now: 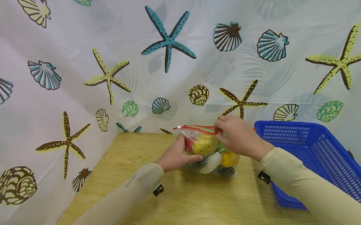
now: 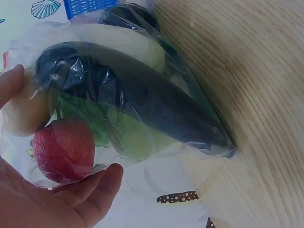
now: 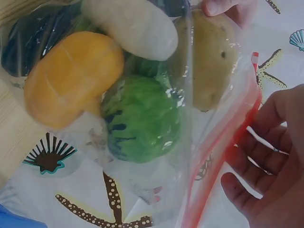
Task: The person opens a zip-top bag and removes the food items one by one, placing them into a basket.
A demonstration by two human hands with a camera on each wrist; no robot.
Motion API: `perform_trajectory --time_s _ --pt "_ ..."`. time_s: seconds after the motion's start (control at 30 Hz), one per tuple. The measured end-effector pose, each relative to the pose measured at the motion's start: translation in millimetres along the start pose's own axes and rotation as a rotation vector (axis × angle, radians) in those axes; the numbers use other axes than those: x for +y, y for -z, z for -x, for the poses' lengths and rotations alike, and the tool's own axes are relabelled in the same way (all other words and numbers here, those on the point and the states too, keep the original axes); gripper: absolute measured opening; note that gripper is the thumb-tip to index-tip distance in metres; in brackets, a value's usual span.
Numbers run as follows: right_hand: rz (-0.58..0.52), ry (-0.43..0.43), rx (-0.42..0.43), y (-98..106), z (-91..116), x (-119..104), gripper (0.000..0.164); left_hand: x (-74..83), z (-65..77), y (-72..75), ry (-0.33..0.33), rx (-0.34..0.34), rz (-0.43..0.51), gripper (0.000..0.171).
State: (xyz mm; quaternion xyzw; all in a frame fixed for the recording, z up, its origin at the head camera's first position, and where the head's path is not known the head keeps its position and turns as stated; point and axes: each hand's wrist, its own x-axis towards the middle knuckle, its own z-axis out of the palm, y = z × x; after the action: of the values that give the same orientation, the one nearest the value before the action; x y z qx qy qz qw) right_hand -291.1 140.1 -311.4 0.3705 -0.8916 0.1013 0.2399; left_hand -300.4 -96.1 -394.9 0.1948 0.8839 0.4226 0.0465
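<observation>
Produce-filled zip bag on wooden table, beside blue basket. Left hand clasping bag's side between thumb and fingers, presumably for steadiness; right hand pinching red zip strip, likely tensioning it.

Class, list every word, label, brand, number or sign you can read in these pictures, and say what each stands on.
"LETS S...": on the left sleeve; its last letters are too small to read surely.
A pale mark on the black clip at that sleeve: too small to read.
No lettering can be made out on the bag, the basket or the curtain.
</observation>
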Motion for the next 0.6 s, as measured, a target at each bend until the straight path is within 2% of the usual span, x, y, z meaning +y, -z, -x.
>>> perform_trajectory --time_s 0.1,0.23,0.33,0.43,0.5,0.6 --pt "-0.11 -0.008 -0.092 2.1 -1.9 -1.6 0.013 2.4 -0.5 -0.1 0.002 -0.002 0.01 0.104" --pt "-0.194 -0.031 -0.201 3.4 -7.5 -4.5 0.021 2.8 1.4 0.0 0.016 -0.003 0.013 0.106" --pt "-0.215 -0.06 -0.267 4.6 -12.3 -3.6 0.019 2.3 1.6 0.3 0.014 -0.005 0.026 0.106" --pt "-0.227 -0.131 -0.34 5.3 -15.3 -2.7 0.014 1.1 2.0 0.7 0.012 -0.01 0.036 0.106" --pt "-0.215 -0.175 -0.383 5.4 -16.6 -2.9 0.024 0.6 2.2 0.5 0.014 -0.012 0.025 0.106" --pt "-0.18 -0.197 -0.437 5.7 -17.3 -4.3 0.052 -0.8 1.9 -0.4 0.005 -0.011 0.013 0.105"
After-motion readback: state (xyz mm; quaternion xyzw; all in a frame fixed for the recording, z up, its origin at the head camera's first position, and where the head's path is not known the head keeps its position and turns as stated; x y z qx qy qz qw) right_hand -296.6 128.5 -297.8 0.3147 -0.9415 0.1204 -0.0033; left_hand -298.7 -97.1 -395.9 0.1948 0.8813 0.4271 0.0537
